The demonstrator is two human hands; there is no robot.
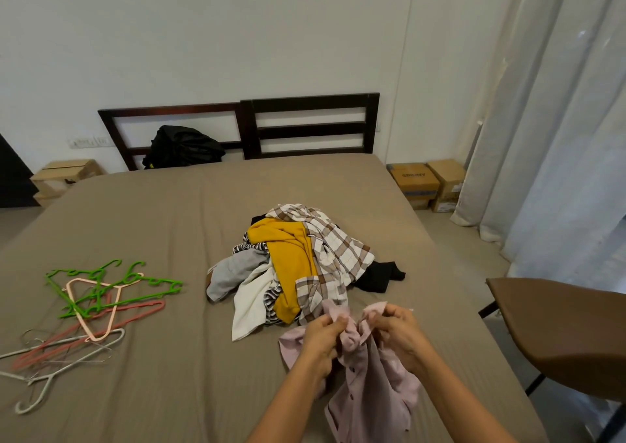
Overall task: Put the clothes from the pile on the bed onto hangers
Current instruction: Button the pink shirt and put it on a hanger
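Step in hand: readying one garment. The left hand [323, 336] and right hand [394, 329] each pinch the pink shirt [367, 388] near the bed's [169, 205] near edge, before the pile [298, 266]. Next: fetch a hanger [98, 293] from the left edge.
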